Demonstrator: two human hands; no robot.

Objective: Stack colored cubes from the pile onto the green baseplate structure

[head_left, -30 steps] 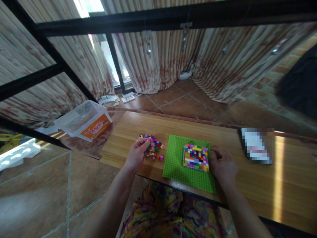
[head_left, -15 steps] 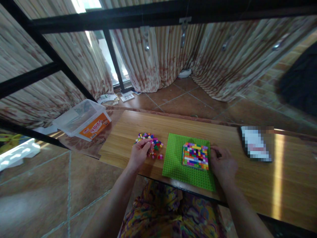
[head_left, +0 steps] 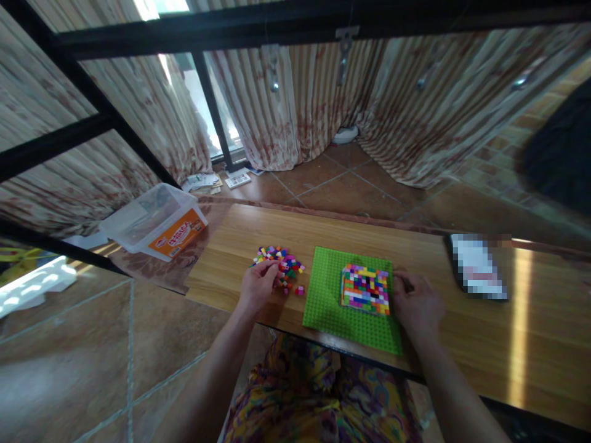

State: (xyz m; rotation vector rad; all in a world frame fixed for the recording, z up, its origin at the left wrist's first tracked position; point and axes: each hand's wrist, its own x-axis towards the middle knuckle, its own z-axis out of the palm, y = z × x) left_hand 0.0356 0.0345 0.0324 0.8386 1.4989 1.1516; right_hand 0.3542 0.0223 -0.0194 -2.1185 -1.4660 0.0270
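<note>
Two bare hands are shown, both palm-down with forearms reaching in from the near side. The left hand (head_left: 259, 287) is lowered at the near edge of one pile of small coloured bricks (head_left: 290, 266), thumb and forefinger brought close together; whether a brick is pinched cannot be told. The bricks are too many and too small to be counted. The right hand (head_left: 418, 304) is curled at the right edge of one green studded baseplate (head_left: 323, 292), its fingers bent inward; whether anything is gripped cannot be told. On the baseplate, right of its middle, one multicoloured brick block (head_left: 364, 290) is set. All this is carried by one wooden table (head_left: 231, 240). To the right, one blurred-out item (head_left: 478, 267) is laid. At far left, one clear plastic tub (head_left: 136, 224) is marked with an orange label (head_left: 180, 235), its pale lettering not clearly legible.
</note>
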